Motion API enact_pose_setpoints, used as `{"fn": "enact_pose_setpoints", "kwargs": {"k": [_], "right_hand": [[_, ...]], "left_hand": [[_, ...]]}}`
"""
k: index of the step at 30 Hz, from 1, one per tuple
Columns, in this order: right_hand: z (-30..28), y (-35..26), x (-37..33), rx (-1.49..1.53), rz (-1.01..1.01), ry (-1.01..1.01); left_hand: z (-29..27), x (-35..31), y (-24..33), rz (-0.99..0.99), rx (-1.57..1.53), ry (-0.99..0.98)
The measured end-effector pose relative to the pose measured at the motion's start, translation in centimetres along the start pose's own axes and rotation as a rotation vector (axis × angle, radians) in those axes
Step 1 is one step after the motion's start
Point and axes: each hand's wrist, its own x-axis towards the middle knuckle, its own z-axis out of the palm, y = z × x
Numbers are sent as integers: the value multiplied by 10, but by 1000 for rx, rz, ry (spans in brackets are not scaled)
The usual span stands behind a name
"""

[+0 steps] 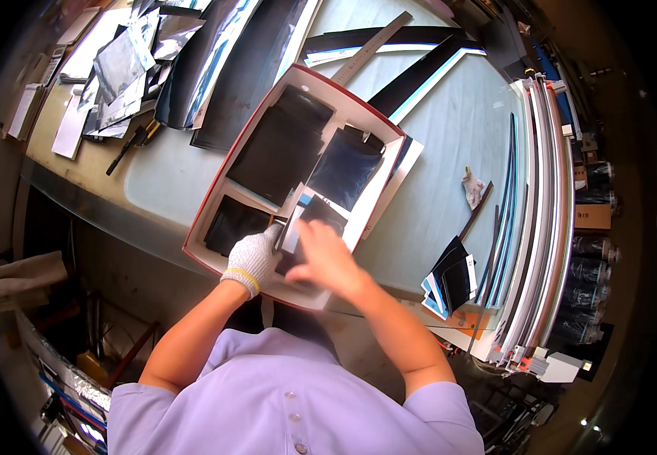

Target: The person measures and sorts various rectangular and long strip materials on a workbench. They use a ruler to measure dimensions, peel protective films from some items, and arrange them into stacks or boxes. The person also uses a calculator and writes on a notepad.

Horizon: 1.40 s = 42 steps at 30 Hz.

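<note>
A red-rimmed white box (pixel 359 110) with several compartments sits tilted in front of me, across the table's near edge. My left hand (pixel 253 256), in a white knitted glove, is closed on the left edge of dark film sheets (pixel 327 214) at the near right compartment. My bare right hand (pixel 325 254) lies over those sheets, thumb spread from its fingers; its motion blurs it slightly. Dark film pieces fill the far left stack (pixel 279 144), the far right stack (pixel 345 168) and the near left stack (pixel 230 225). My left fingertips are partly hidden.
Long dark film strips (pixel 412 80) and a ruler (pixel 372 49) lie beyond the box. Loose film scraps (pixel 120 68) and a yellow-black cutter (pixel 135 144) are at the left. At the right are film offcuts (pixel 450 277), a crumpled white scrap (pixel 472 188) and long rails (pixel 548 227).
</note>
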Motion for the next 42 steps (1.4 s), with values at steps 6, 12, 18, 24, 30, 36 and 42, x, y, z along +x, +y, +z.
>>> {"fn": "enact_pose_setpoints", "kwargs": {"k": [6, 12, 18, 24, 30, 36, 42], "right_hand": [[61, -5, -15, -493, 98, 156], [26, -13, -7, -402, -71, 232], [38, -11, 10, -240, -108, 125], [5, 14, 4, 197, -85, 174], [16, 26, 4, 224, -78, 177], [21, 40, -8, 157, -155, 26], [-38, 10, 11, 862, 35, 372]], "left_hand": [[-11, 6, -5, 85, -119, -72], [-38, 6, -28, 83, 309, 105], [-29, 40, -29, 353, 645, 3], [-37, 63, -20, 256, 613, -149], [-45, 53, -7, 335, 516, -340], [-107, -4, 27, 395, 492, -193], [-127, -11, 53, 495, 706, -96]]}}
